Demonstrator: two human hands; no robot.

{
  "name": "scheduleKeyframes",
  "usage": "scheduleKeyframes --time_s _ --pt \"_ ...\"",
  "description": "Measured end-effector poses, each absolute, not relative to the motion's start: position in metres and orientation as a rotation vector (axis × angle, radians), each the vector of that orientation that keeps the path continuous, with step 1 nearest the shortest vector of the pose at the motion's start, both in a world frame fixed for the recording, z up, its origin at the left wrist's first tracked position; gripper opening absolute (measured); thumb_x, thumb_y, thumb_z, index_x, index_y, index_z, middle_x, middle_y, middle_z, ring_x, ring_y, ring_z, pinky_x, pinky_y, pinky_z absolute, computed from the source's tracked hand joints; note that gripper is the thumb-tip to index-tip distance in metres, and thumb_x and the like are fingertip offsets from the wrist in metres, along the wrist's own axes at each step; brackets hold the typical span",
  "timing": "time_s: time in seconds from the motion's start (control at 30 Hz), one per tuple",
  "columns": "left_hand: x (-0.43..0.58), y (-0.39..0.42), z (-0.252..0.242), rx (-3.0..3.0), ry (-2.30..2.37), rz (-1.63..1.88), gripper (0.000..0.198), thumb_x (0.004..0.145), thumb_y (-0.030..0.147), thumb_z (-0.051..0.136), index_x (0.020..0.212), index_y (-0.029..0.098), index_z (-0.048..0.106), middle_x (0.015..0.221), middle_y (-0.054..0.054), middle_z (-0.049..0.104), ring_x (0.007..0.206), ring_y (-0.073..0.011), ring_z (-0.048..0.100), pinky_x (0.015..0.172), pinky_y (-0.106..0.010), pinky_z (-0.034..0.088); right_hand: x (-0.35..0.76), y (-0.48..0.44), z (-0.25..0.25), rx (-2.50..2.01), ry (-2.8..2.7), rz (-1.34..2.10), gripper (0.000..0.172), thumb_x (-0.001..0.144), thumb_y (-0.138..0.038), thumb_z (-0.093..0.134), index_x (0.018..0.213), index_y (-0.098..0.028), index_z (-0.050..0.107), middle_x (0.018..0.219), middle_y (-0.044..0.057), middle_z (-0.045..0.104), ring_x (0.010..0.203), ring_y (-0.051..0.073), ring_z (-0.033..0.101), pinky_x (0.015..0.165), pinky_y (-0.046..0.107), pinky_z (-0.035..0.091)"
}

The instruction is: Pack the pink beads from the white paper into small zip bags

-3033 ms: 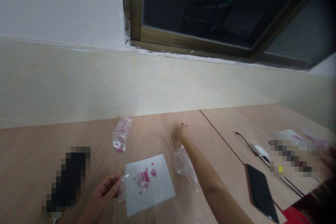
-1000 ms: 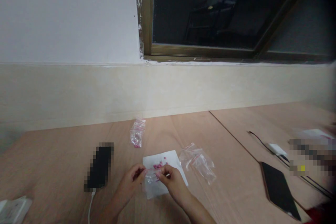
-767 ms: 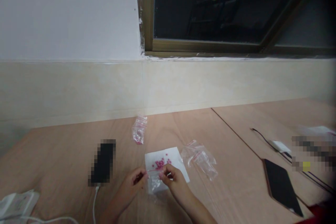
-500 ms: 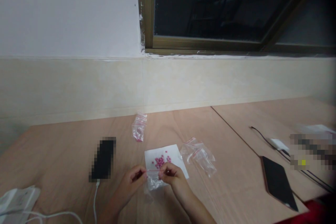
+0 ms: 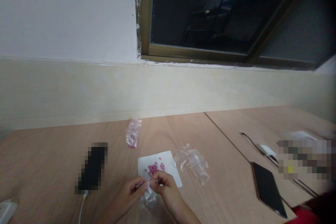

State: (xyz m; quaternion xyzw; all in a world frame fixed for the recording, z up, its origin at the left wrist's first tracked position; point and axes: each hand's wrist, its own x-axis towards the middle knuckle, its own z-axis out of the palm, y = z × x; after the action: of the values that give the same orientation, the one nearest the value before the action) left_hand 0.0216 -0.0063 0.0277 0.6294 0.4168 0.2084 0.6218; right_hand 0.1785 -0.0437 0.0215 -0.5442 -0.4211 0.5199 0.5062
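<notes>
My left hand (image 5: 131,194) and my right hand (image 5: 162,185) meet low in the middle, each pinching the top strip of a small clear zip bag (image 5: 147,196) that hangs crumpled between them. Just beyond my fingers lies a white paper sheet (image 5: 168,166) with a cluster of small pink beads (image 5: 153,168) on it. Both hands are closed on the bag's rim.
A pile of empty clear zip bags (image 5: 193,161) lies right of the sheet. Another small bag with pink beads (image 5: 132,135) lies further back near the wall. A dark blurred object (image 5: 91,168) with a white cable sits left; a black tablet (image 5: 267,189) and cables lie right.
Three seconds ago my right arm reached far across the table; it has come back, and both hands now hold the small bag by its rim. The view has shifted slightly.
</notes>
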Motion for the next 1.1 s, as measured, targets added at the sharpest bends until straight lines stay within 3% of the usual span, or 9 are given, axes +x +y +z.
scheduleKeyframes --time_s 0.13,0.33,0.63,0.83,1.1 --pt "0.011 -0.014 0.02 1.395 1.021 0.54 0.033 0.075 0.048 0.055 0.066 0.017 0.055 0.06 0.004 0.048 0.061 -0.013 0.045 0.058 -0.022 0.034 0.179 -0.051 0.014 -1.326 -0.976 1.289 0.028 0.06 -0.04 0.066 0.052 -0.018 0.052 0.049 -0.005 0.044 0.052 0.011 0.037 0.053 0.023 0.028" --pt "0.004 -0.017 0.025 1.371 1.068 0.595 0.03 0.074 0.045 0.058 0.065 0.017 0.056 0.062 0.003 0.052 0.066 -0.0147 0.049 0.063 -0.023 0.037 0.166 -0.056 0.007 -1.274 -0.957 1.386 0.032 0.064 -0.047 0.066 0.065 -0.017 0.058 0.059 -0.002 0.054 0.057 0.013 0.047 0.055 0.024 0.034" --pt "0.006 -0.006 0.031 1.402 1.03 0.575 0.028 0.075 0.044 0.057 0.072 0.016 0.062 0.068 0.001 0.06 0.07 -0.0163 0.053 0.066 -0.024 0.04 0.171 -0.039 0.022 -1.28 -0.801 1.389 0.032 0.047 -0.042 0.075 0.05 -0.018 0.053 0.047 -0.005 0.047 0.047 0.01 0.038 0.05 0.023 0.028" --pt "0.006 0.002 0.033 1.407 1.064 0.631 0.027 0.074 0.043 0.058 0.07 0.017 0.06 0.068 0.001 0.058 0.07 -0.0163 0.053 0.065 -0.023 0.04 0.176 -0.035 0.022 -1.267 -0.802 1.356 0.037 0.053 -0.052 0.07 0.053 -0.017 0.056 0.048 -0.003 0.049 0.048 0.011 0.041 0.051 0.024 0.03" --pt "0.003 -0.008 0.024 1.455 1.117 0.476 0.031 0.073 0.048 0.055 0.068 0.017 0.061 0.064 0.001 0.058 0.067 -0.0158 0.052 0.063 -0.023 0.039 0.213 -0.049 0.023 -1.41 -0.732 1.146 0.022 0.052 -0.034 0.068 0.045 -0.018 0.054 0.047 -0.001 0.052 0.049 0.013 0.044 0.051 0.025 0.033"
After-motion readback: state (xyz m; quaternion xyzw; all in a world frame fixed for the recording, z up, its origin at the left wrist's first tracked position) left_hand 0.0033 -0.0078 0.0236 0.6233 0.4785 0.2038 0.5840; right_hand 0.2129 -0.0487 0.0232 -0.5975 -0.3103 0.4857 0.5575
